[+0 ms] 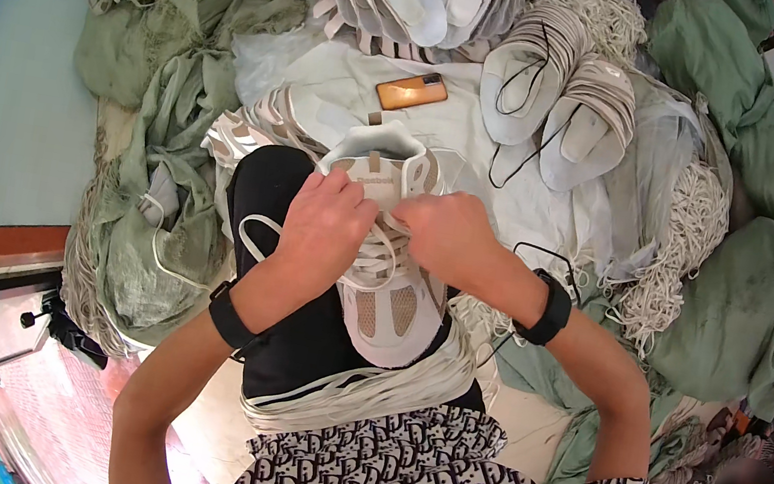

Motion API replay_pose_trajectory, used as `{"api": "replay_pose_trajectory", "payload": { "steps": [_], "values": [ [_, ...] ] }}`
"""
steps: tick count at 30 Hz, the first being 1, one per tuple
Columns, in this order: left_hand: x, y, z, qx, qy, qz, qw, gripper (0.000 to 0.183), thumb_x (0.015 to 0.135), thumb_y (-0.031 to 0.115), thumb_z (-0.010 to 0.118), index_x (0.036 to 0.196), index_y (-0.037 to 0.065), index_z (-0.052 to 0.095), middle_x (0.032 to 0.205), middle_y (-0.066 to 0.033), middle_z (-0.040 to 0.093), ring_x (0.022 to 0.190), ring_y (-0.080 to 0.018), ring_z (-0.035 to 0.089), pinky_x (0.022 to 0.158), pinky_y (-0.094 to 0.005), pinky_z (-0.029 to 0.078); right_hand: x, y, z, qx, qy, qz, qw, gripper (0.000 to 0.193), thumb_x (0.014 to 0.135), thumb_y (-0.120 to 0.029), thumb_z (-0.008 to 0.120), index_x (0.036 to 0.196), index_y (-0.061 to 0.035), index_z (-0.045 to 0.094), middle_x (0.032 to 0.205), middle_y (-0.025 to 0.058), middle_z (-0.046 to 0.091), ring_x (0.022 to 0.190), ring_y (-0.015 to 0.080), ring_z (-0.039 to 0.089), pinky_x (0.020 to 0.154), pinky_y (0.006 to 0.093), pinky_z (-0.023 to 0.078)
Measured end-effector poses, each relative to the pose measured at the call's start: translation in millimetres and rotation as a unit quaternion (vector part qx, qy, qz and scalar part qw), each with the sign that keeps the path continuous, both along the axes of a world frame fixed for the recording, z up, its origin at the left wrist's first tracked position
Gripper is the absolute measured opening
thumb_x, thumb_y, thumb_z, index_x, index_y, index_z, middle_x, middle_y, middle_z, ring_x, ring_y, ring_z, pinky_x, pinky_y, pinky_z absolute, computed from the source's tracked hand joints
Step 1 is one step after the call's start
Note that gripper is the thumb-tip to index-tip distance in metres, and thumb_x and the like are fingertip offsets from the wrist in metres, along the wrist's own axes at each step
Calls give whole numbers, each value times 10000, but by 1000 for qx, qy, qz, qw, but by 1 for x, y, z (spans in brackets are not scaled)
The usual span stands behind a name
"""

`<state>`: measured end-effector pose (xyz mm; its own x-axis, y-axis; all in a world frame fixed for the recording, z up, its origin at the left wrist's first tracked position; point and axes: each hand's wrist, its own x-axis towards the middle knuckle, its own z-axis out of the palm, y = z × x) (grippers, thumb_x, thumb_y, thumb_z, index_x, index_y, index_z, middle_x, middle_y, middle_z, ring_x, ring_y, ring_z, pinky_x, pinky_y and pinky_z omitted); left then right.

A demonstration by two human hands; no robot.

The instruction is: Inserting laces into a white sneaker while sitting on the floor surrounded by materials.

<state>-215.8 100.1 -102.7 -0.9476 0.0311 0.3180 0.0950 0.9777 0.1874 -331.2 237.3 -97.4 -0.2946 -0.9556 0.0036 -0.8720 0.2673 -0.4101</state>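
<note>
A white and beige sneaker (377,334) lies in my lap with its toe toward me and its collar pointing away. White shoelace (375,266) crosses its front in loose strands, and one loop sticks out left of my wrist. My left hand (323,227) is closed on the left eyelet edge beside the tongue. On the opposite side, my right hand (443,239) pinches the lace near the upper eyelets; its fingertips are partly hidden. A bundle of long pale laces (356,404) rests across my lap, between the shoe and my shirt.
An orange phone (412,92) lies on white cloth ahead. Beyond it are stacked shoe uppers (410,2), with more nested pairs (535,73) to the right. Lace heaps (688,244) and green cloth sacks (736,308) line the right side; green cloth (165,207) hangs at left.
</note>
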Motion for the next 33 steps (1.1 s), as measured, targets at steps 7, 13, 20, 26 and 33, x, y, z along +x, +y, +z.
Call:
{"api": "replay_pose_trajectory", "payload": {
  "steps": [7,13,20,26,33],
  "values": [
    [-5,5,4,-91,-9,4,996,58,637,77,575,675,62,535,657,-56,472,726,-214,474,648,-328,364,0,-14,-8,50,-29,-56,997,85,620,-109,571,608,-43,623,608,144,600,601,324,609,557,415,485],
    [-11,-14,11,-128,-80,-105,983,50,642,84,567,677,68,535,670,-55,487,746,-219,481,678,-327,370,-7,-10,-11,6,-173,-61,983,143,546,-140,617,600,-12,581,590,183,543,573,364,538,547,415,428],
    [-14,-11,4,-73,-87,-44,993,40,646,71,583,681,70,564,686,-48,511,771,-218,492,710,-326,370,-7,-14,-16,-4,-195,-76,978,134,570,-133,613,573,-6,568,546,165,528,539,332,529,514,396,409],
    [-12,-15,6,-28,-89,-61,994,35,653,69,578,682,66,559,691,-53,514,783,-221,489,720,-324,366,-14,-16,-21,31,-289,-51,956,166,593,-178,608,556,-17,598,561,171,543,579,342,571,543,412,466],
    [-14,-10,9,-128,-92,-94,983,61,635,73,581,688,66,551,694,-60,505,764,-228,486,696,-333,369,-6,-15,-23,-53,-122,-70,989,209,618,-158,595,487,-16,515,409,76,464,391,223,446,436,333,369]
  ]
}}
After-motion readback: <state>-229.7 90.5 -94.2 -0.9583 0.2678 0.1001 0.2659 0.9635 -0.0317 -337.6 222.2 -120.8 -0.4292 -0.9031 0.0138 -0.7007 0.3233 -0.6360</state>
